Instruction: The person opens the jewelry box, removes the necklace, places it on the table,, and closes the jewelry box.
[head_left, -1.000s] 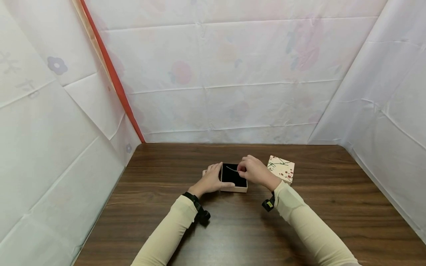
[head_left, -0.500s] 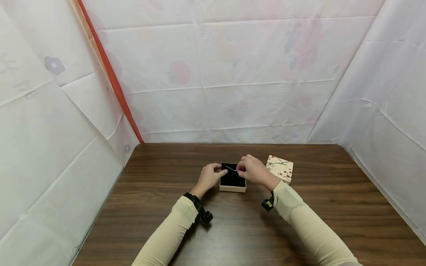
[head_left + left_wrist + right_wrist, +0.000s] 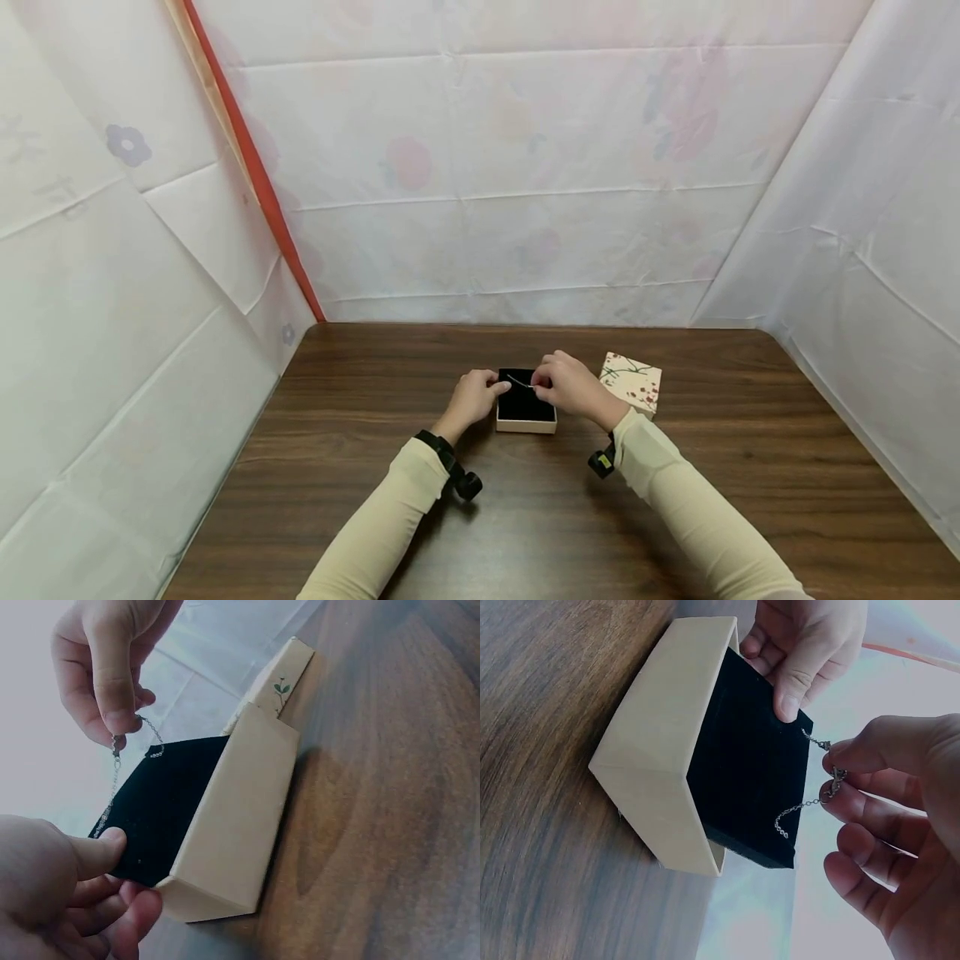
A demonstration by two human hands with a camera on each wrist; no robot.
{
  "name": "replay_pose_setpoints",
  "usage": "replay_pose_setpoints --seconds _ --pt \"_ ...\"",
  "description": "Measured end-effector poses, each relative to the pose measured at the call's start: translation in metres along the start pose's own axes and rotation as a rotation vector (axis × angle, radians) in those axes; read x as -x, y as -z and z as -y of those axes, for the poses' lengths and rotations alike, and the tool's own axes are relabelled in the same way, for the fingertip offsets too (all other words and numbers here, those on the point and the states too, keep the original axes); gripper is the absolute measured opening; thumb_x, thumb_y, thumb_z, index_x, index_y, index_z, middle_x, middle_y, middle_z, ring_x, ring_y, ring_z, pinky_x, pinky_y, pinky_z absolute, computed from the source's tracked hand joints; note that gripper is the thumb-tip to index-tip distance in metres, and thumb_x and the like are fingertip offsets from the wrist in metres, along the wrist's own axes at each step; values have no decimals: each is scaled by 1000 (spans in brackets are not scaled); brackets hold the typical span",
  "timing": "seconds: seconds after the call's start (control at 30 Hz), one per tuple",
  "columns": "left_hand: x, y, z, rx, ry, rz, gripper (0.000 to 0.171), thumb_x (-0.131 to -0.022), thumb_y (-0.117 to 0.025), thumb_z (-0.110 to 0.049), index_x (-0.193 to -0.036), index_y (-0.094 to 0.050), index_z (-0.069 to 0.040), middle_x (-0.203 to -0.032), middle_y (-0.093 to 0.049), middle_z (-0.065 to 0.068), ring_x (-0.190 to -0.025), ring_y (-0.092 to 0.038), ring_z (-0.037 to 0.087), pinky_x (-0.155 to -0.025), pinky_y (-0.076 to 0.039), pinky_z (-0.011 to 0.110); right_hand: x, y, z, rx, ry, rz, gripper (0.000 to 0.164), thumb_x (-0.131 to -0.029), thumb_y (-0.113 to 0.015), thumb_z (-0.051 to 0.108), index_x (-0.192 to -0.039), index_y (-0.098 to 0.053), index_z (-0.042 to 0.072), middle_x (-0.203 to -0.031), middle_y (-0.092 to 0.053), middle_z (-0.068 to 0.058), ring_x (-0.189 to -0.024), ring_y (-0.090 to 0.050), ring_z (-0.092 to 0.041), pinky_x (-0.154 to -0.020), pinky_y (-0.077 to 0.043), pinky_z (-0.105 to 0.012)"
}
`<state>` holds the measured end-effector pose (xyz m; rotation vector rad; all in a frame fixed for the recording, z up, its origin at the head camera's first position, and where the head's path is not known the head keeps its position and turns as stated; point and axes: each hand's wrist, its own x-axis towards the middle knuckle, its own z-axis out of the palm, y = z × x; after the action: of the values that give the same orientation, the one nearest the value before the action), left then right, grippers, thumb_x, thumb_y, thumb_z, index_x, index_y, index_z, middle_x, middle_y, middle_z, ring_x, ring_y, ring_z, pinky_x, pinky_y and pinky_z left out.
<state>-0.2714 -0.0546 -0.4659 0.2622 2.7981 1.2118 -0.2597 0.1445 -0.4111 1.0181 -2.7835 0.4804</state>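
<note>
A small cream box (image 3: pixel 527 426) on the table holds a black velvet-like insert (image 3: pixel 742 757). Seen from the right wrist, this insert is tilted, its far edge raised above the box rim. My left hand (image 3: pixel 471 397) pinches the insert at its far left corner, thumb on top and fingers curled behind. Between thumb and fingertips, my right hand (image 3: pixel 572 385) pinches a thin silver chain (image 3: pixel 804 804) over the insert's far edge. Parts of the chain run down to the insert on both sides of the pinch; whether they pass behind it is hidden.
To the right of the box lies a cream lid (image 3: pixel 632 382) with red flowers and green stems, partly behind the right forearm. The brown wooden table (image 3: pixel 517 517) is bordered by pale printed cloth (image 3: pixel 480 167) at the back and sides.
My left hand has left the box's left side and near edge, drawing its fingers in and moving its thumb to the insert's far left corner. The right hand has stayed almost still with the chain.
</note>
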Motion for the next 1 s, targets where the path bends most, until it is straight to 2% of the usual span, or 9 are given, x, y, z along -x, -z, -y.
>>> replay_pose_setpoints --seconds 0.1,0.17,0.43,0.5,0.63,0.7,0.9,1.0 --pt "-2 1 -1 -14 -12 11 33 -99 -57 -28 -114 -68 0 -102 -70 13 -77 -59 20 -72 -48 33 0 -1 0 -11 0 0 9 -89 -68 11 -89 -76 6 -85 -63 -1 -75 -46 -13 -66 -41 -27" --pt "-3 2 -1 -9 -14 21 32 -99 -57 -27 -113 -68 0 -97 -69 12 -71 -53 18 -68 -44 31 0 -1 0 -17 2 0 9 -89 -68 11 -90 -76 6 -85 -63 -1 -75 -46 -12 -66 -41 -27" --pt "-5 1 1 67 19 61 37 -101 -54 -28 -122 -64 0 -113 -68 15 -82 -57 20 -76 -47 34 0 -1 2 -8 -9 3 6 -89 -69 12 -88 -75 10 -86 -64 -1 -76 -48 -13 -67 -43 -28" --pt "-6 1 2 85 27 67 38 -101 -53 -30 -122 -64 0 -108 -68 13 -80 -56 19 -74 -47 33 -1 0 2 -4 -15 3 6 -89 -70 12 -88 -75 11 -87 -64 0 -77 -48 -13 -68 -44 -28" --pt "-7 1 3 128 43 76 36 -101 -53 -31 -116 -66 -1 -87 -62 8 -71 -51 17 -67 -43 29 -3 -1 2 -11 -21 -3 6 -89 -69 13 -88 -75 11 -87 -64 0 -77 -48 -13 -68 -44 -29" --pt "-7 1 3 150 47 77 35 -101 -53 -31 -115 -66 -1 -85 -61 8 -71 -51 17 -67 -42 29 -3 -1 2 -11 -20 -6 7 -89 -69 13 -88 -75 11 -87 -64 0 -77 -48 -13 -69 -44 -29" --pt "-7 1 4 192 62 68 39 -100 -55 -32 -120 -66 0 -116 -67 14 -97 -60 23 -83 -49 38 -3 -1 1 -23 -5 -27 5 -88 -70 11 -88 -75 10 -89 -67 -1 -78 -51 -14 -70 -45 -30" --pt "-7 2 2 234 78 64 40 -100 -56 -33 -120 -66 0 -119 -66 15 -101 -59 24 -87 -49 40 -4 -2 0 -26 3 -39 5 -88 -70 10 -89 -75 10 -89 -68 -2 -79 -52 -15 -70 -46 -31"
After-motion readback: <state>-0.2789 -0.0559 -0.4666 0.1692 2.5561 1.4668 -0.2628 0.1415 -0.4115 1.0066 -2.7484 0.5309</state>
